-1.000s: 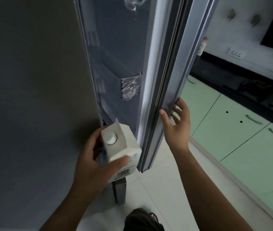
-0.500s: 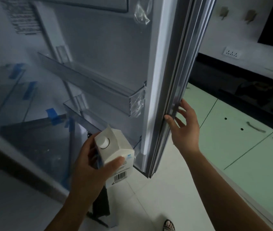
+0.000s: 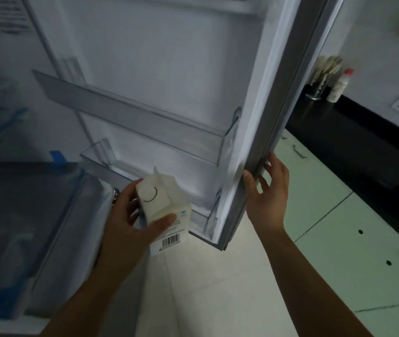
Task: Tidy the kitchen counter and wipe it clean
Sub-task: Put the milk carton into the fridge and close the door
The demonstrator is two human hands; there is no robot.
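Holding the fridge door (image 3: 157, 69) open with my right hand (image 3: 266, 190) at about 3 o'clock in the head view, I have the thumb on the inner lip and the fingers (image 3: 272, 171) hooked round the outer edge. My left hand (image 3: 125, 222) sits near 6 o'clock and grips the white carton (image 3: 163, 210). Its thumb lies across the front face and its fingers wrap round the far side. The carton is in the air, tipped with its gable top toward the door, and touches no shelf.

I read the step as stowing it in the door. The lowest door shelf (image 3: 208, 220) lies at about 2 o'clock from the carton, just beyond it. The upper door shelf (image 3: 130, 117) is well above, at 12 o'clock.

To do it well, I would:
- bring the carton upright before it goes in, cap uppermost
- lift it over the clear front rail rather than push against it
- lower it until the base sits flat, and only then loosen the grip
- hold the door steady with the right hand throughout, so the shelf does not swing away

The black worktop (image 3: 339, 132) at 2 o'clock carries a bottle (image 3: 338, 86) and awaits wiping.
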